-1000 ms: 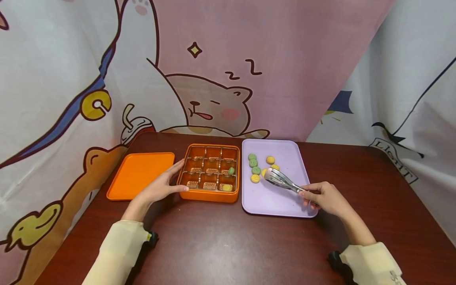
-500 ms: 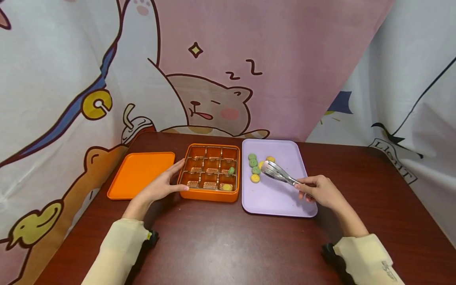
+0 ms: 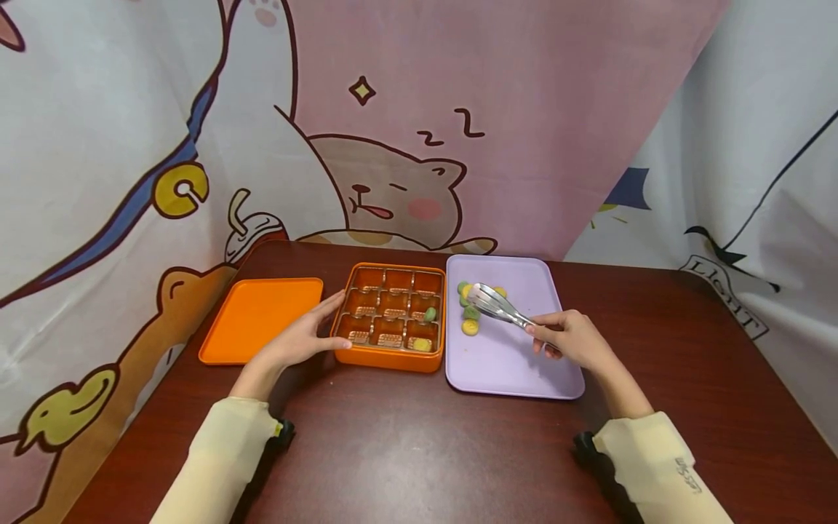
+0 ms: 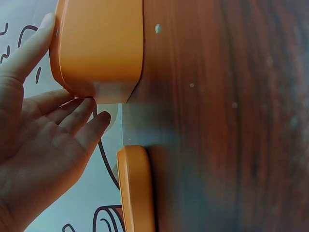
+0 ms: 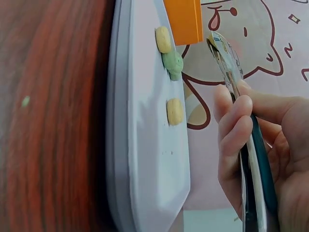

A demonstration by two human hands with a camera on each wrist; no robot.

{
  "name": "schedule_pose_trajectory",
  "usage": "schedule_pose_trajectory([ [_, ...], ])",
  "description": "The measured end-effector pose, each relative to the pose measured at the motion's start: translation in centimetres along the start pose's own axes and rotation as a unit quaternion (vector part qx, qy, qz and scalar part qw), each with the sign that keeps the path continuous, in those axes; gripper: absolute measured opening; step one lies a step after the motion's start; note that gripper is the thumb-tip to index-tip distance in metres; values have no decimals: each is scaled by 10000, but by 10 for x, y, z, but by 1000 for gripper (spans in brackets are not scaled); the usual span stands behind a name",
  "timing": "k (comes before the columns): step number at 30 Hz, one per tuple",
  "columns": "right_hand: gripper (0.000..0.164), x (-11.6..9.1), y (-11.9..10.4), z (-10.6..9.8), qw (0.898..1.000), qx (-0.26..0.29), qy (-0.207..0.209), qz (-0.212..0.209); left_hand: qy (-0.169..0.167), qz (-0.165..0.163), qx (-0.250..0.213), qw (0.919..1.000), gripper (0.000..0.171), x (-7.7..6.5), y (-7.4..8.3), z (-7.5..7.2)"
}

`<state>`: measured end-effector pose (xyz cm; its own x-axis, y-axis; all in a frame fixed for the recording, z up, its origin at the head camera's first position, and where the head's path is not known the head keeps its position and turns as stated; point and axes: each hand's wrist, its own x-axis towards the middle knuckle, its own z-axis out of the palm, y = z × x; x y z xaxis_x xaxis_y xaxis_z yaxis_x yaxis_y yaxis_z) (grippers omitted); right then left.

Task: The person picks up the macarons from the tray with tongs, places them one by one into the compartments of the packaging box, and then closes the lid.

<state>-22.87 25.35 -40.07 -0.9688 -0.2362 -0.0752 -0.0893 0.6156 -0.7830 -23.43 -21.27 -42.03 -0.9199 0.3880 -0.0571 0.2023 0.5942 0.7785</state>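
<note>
- Right hand (image 3: 572, 336), right of centre in the frame, has the metal tongs (image 3: 503, 308) gripped between thumb and fingers, tips aimed toward the upper left.
- A yellow piece (image 3: 466, 291) sits at the tips. It looks nipped between the blades, though they hide part of it. In the head view it's over the upper left part of the lavender tray (image 3: 511, 372), a bit right of the frame's centre.
- Left hand (image 3: 300, 340), left of centre, isn't clamped on anything: fingers fairly straight, thumb on the near left corner of the orange box (image 3: 389, 359), fingertips against its left side. Solid way to brace it imo.
- Box has a clear divided insert. Right column holds a green one in the middle row and a yellow one in the near row.
- Green pieces (image 3: 471, 314) and loose yellow ones (image 3: 470, 327) lie on the tray, close to the tips in the head view, so I'd hold the tongs high enough not to bump them.
- Squeeze gently but evenly. Too hard and a small round piece could pop out, I reckon; too loose and it probably slips.
- Any sideways move wants some height too, or the tips might catch the tray's rim.
</note>
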Motion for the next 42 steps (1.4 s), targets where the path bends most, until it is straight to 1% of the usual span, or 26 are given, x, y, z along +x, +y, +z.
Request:
schedule_pose_trajectory([
  [5, 31, 7, -5, 4, 10000, 20, 15, -33, -8, 41, -27, 10000, 99, 0, 0, 1],
  [10, 34, 15, -12, 8, 10000, 35, -18, -83, 2, 69, -24, 10000, 97, 0, 0, 1],
  [15, 35, 23, -17, 12, 10000, -2, -83, 44, -7, 38, 61, 10000, 98, 0, -1, 2],
  [18, 36, 28, -18, 14, 9999, 8, -127, 16, -12, 7, 96, 10000, 98, 0, -1, 2],
  [22, 36, 34, -20, 17, 9997, 126, -182, -48, 2, 22, 152, 9999, 97, -1, 0, 2],
  [28, 34, 40, -23, 20, 9995, 220, -206, 25, 15, 65, 218, 9997, 95, -2, 1, 1],
  [37, 34, 48, -33, 27, 9997, 36, -189, 166, 38, 17, 318, 9995, 96, -3, 4, 1],
  [42, 34, 53, -38, 28, 9996, -55, -232, 160, 60, -26, 340, 9994, 96, -3, 4, 1],
])
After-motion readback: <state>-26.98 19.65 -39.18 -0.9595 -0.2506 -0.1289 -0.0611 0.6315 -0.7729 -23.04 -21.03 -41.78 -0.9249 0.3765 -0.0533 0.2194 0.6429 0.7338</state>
